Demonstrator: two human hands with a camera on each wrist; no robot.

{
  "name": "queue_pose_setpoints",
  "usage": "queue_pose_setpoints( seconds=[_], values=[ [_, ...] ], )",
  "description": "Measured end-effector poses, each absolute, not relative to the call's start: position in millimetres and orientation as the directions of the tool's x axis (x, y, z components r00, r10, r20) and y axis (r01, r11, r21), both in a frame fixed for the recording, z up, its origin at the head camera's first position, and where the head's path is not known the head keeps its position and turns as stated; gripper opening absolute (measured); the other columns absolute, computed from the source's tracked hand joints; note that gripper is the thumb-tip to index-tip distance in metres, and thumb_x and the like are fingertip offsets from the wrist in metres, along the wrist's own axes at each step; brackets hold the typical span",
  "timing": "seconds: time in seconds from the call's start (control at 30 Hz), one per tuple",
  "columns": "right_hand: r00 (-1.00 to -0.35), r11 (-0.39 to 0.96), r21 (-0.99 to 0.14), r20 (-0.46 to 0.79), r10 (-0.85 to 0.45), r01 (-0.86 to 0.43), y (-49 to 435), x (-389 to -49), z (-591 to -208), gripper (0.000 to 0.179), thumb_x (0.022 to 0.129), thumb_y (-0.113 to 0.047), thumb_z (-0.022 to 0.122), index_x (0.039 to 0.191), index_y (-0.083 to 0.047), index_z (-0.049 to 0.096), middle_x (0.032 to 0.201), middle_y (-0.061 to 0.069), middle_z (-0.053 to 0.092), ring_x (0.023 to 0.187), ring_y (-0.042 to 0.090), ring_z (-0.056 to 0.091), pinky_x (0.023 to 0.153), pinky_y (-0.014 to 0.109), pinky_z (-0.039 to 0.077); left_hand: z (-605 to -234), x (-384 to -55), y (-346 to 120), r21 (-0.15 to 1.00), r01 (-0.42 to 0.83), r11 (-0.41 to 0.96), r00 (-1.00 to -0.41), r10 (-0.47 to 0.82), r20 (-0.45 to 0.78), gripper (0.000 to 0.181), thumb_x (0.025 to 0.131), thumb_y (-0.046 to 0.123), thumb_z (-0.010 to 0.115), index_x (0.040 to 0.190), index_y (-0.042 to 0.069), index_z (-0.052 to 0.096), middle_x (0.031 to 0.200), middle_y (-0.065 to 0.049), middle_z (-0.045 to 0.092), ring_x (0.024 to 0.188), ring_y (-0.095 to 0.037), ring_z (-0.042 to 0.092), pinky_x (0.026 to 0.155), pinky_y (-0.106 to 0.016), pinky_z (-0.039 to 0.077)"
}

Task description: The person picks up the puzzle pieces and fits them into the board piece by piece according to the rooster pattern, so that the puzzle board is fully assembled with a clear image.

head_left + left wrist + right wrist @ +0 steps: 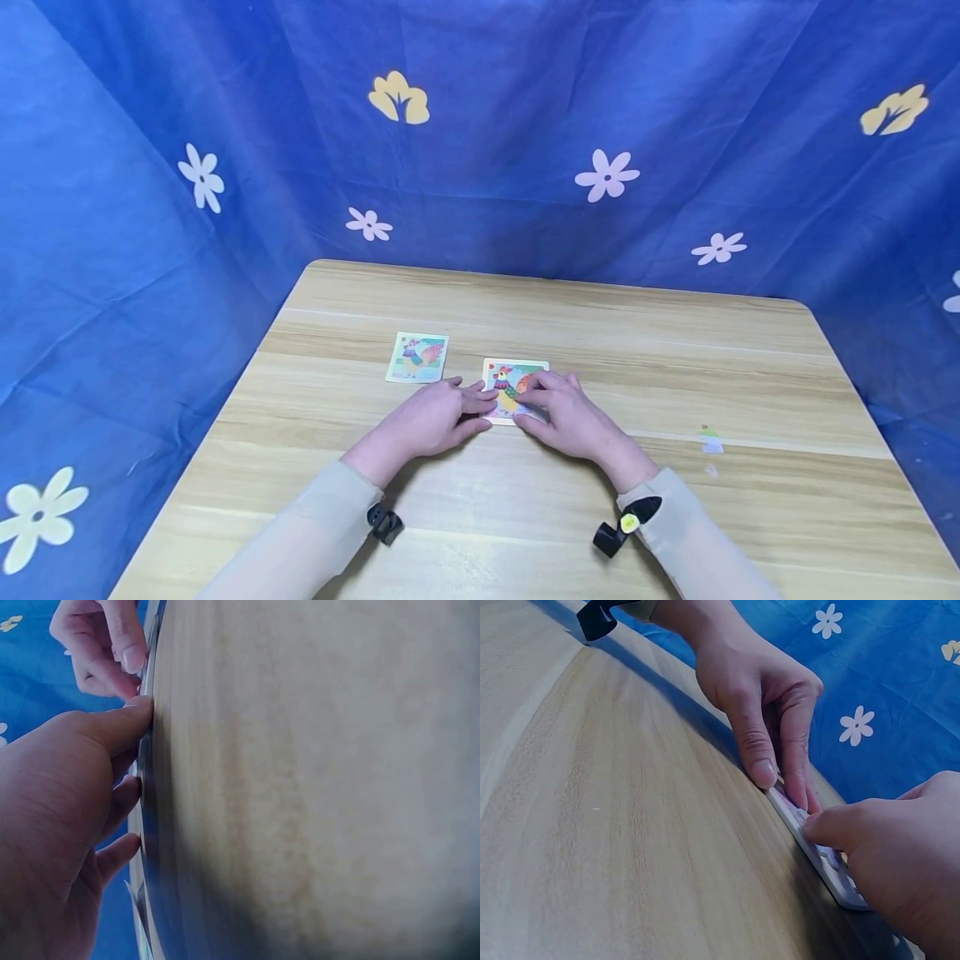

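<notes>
A small, nearly square puzzle board (507, 385) with a bright rooster picture lies on the table between the two hands. My left hand (431, 421) rests on its left side, with fingers fairly straight over the edge and the thumb at the near corner. Over the right part of the picture, my right hand (566, 417) bends its fingers down, and its thumb touches near the front edge. Whether a loose piece sits under those fingertips is hidden. The right wrist view shows the board's raised pale rim (847, 895) beside the right hand (911, 855).
A paler rooster picture sheet (417, 358) lies behind the left hand, one corner lifted in the left wrist view. Off to the right are a small coloured piece (711, 442) and a tiny pale scrap (711, 471). Blue flowered cloth (487, 167) hangs around the wooden table (480, 533).
</notes>
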State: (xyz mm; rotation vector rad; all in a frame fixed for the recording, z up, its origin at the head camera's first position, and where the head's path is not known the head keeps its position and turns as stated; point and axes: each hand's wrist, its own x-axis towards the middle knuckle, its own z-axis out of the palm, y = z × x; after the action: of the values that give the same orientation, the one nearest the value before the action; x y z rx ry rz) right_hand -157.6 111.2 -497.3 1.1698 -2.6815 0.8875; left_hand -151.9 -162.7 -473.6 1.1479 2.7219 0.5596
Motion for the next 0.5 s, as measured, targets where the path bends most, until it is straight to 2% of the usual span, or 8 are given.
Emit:
queue_pose_setpoints(
  seconds=[0.17,0.37,0.5],
  values=[
    [-0.687,0.52,-0.475,0.308,-0.658,-0.71,108.7,-159.4,-497.8,0.031,0.101,-0.025,0.075,0.126,-0.006,0.077,0.117,0.0,0.066,0.11,0.016,0.062,0.086,0.04,0.039,-473.6,-152.3,-162.8,0.385,0.654,0.651,-0.708,0.707,0.007,0.041,0.106,0.035,0.066,0.141,0.013,0.07,0.146,0.004,0.062,0.139,-0.021,0.055,0.121,-0.051,0.037],
    [-0.652,0.475,-0.475,0.336,-0.68,-0.741,108.5,-161.8,-500.9,0.019,0.1,-0.019,0.077,0.115,-0.009,0.082,0.115,0.0,0.066,0.107,0.015,0.063,0.086,0.042,0.037,-474.2,-151.8,-163.0,0.387,0.656,0.648,-0.707,0.708,0.013,0.041,0.106,0.035,0.067,0.141,0.013,0.07,0.145,0.004,0.063,0.139,-0.02,0.055,0.121,-0.052,0.037],
    [-0.693,0.474,-0.547,0.313,-0.649,-0.69,111.0,-163.5,-504.0,0.021,0.097,-0.021,0.081,0.114,-0.011,0.084,0.11,-0.003,0.063,0.1,0.012,0.061,0.088,0.042,0.035,-474.7,-151.1,-163.2,0.387,0.662,0.642,-0.703,0.711,0.024,0.041,0.106,0.035,0.067,0.14,0.013,0.07,0.145,0.003,0.062,0.139,-0.021,0.055,0.121,-0.052,0.037]
  ],
)
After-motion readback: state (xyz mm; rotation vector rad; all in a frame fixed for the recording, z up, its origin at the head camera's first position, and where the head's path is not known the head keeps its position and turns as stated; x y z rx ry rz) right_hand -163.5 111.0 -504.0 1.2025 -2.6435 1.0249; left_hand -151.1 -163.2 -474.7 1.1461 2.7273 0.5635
